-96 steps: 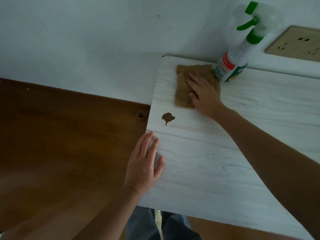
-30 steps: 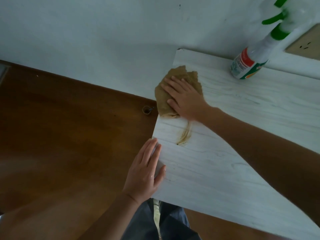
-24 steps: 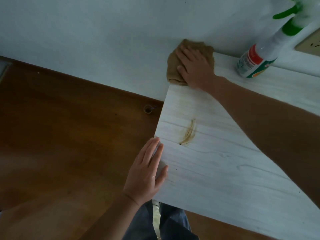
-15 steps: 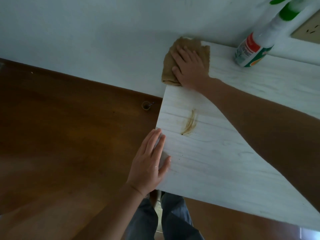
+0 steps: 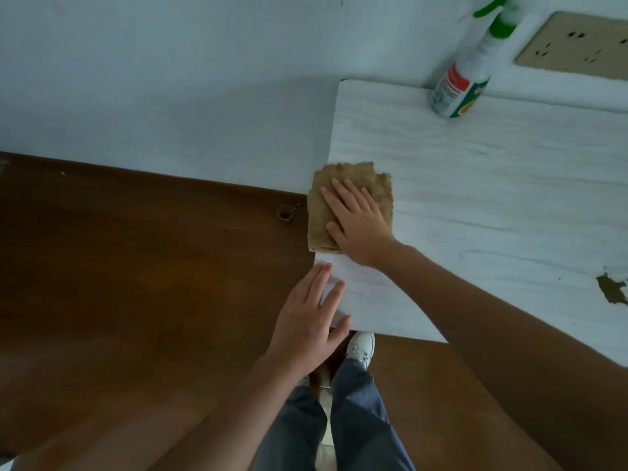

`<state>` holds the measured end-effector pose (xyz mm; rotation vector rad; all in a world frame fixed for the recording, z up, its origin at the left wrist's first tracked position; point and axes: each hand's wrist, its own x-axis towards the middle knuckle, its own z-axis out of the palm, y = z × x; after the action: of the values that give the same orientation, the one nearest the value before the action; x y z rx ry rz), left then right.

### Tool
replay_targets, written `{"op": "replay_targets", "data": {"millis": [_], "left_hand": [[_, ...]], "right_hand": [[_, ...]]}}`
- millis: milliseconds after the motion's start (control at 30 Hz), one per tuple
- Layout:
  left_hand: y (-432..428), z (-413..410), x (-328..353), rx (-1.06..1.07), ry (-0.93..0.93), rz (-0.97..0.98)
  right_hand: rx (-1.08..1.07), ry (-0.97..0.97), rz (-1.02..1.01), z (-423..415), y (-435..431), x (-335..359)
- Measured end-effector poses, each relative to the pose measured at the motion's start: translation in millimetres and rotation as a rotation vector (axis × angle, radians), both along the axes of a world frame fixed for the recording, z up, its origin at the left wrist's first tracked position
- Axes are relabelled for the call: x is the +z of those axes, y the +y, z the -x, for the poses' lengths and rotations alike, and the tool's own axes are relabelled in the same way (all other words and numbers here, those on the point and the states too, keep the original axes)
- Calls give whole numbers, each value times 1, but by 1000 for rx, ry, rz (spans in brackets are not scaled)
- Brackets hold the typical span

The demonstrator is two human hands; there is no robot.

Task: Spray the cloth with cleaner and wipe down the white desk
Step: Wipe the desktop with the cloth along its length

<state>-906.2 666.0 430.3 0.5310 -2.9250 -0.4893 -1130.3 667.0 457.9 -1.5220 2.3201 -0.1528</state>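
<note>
the work is in the wiping step: the spray bottle (image 5: 465,83) stands upright and untouched at the far edge of the white desk (image 5: 492,205), near the wall, so the spraying looks done. the brown cloth (image 5: 345,173), folded into a pad, lies at the desk's left edge, its left side hanging slightly past it. the right hand (image 5: 356,226) lies flat on top, fingers straight and spread, pressing down rather than gripping. the left hand (image 5: 311,321) rests open and flat on the near left corner, seemingly steadying the desk. a brown blotch (image 5: 613,290) sits far off to the right, well apart from the cloth. the next move probably calls for sliding the pad rightward under steady palm pressure to reach that mark, keeping the cloth from bunching or slipping off the edge.
</note>
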Motion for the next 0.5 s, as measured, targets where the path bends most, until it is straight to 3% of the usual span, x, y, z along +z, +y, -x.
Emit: {"op": "replay_targets", "data": {"millis": [300, 500], "left_hand": [[-3, -2, -6, -43, 54, 34], [-2, -1, -9, -37, 54, 20]], "right_hand": [[-8, 19, 9, 12, 54, -3], [-355, 72, 12, 59, 40, -10]]}}
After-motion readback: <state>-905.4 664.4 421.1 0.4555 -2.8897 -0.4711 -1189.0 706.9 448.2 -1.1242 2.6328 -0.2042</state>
